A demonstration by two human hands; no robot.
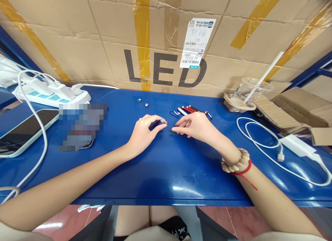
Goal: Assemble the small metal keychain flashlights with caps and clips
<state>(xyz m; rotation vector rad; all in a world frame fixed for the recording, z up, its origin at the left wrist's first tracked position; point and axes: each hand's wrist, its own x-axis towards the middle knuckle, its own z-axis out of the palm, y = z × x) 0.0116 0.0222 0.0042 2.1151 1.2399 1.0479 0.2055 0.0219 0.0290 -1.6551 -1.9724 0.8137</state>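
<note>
Head cam: left hand [143,133] pinching small dark-blue metal tube w/ silver tip [158,122]; right hand [195,126] just beside that grip, fingers loose, flat on blue tabletop [166,171], holding nothing.

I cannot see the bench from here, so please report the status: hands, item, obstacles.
Left hand pinching a small blue pen-like piece with silver tip. Right hand flat on table, fingertips beside it, holding nothing visible. Loose pens behind; nothing blocking.
</note>
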